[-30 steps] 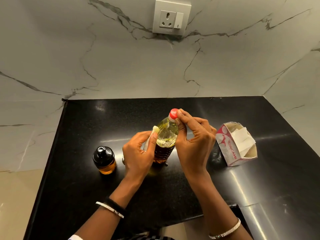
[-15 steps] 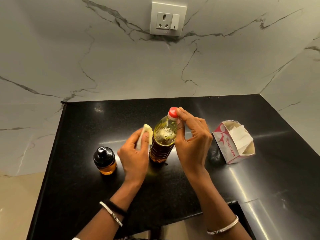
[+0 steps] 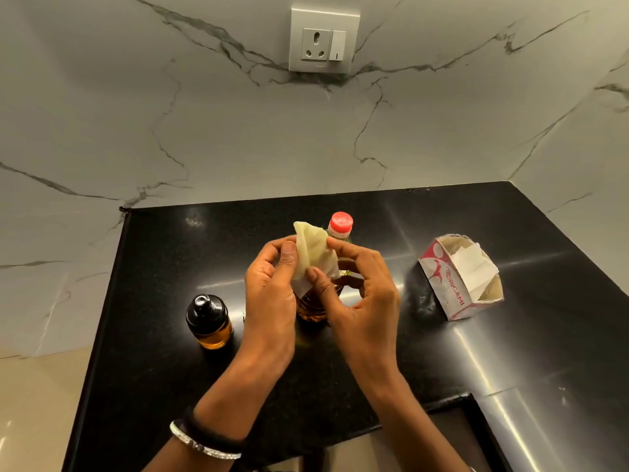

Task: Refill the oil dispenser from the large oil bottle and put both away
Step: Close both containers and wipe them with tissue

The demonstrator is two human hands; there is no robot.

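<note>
A: Obs. 1. L hand [image 3: 269, 291]?
B: Thumb + fingers curled, pinching the left edge of a crumpled tissue [image 3: 315, 257]. Tissue looks yellowish in patches.
A: R hand [image 3: 360, 294]?
B: Thumb + forefinger pinch the same tissue at its lower right. Other fingers loosely curled underneath, nothing else in them.
A: Posn of large oil bottle [image 3: 310, 310]?
B: Upright on the black counter [image 3: 153, 335], directly behind both hands. Red cap [image 3: 340, 223] is on and shows just right of the tissue's top. Lower body w/ amber oil is visible btwn the two palms. Can't tell if either hand touches it.
A: Oil dispenser [image 3: 209, 321]?
B: Upright on the counter, left of L hand, near but apart. Black top on, amber oil in the lower part.
A: Misc.?
B: Tissue box [image 3: 459, 277] w/ open top, right of the bottle, apart from R hand, white sheets inside. Wall socket [image 3: 323, 40] on the marble wall above. Bangle [image 3: 204, 446] on L wrist.
</note>
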